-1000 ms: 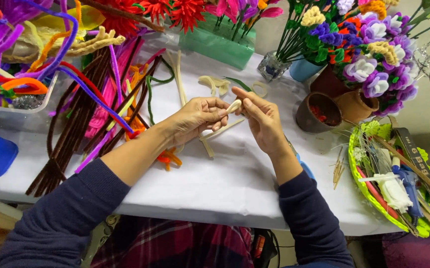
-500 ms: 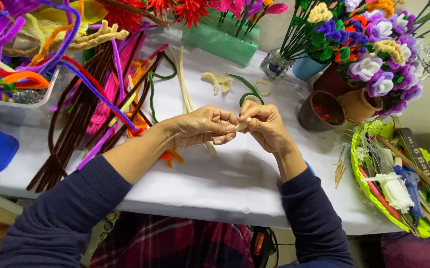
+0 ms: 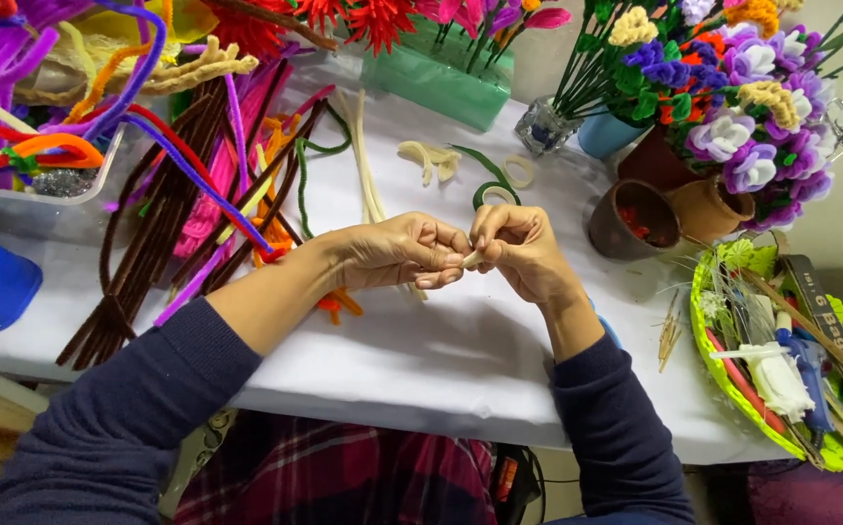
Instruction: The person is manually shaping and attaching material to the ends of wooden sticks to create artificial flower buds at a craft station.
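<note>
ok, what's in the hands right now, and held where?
A cream pipe cleaner, pinched between both hands. The left hand and right hand grip it with thumb and fingers where the hands meet; only a short bit shows, so the exact part can't be told.

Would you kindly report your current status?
Left hand and right hand both pinching a short cream fuzzy pipe cleaner. Above white table. Nothing between them.

hands [image 3: 460,255] now closed together, cream pipe cleaner [image 3: 471,260] bunched

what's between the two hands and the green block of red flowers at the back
In the head view, between the hands and the green block lie cream pipe cleaner curls and a green curl on the white table.
</note>
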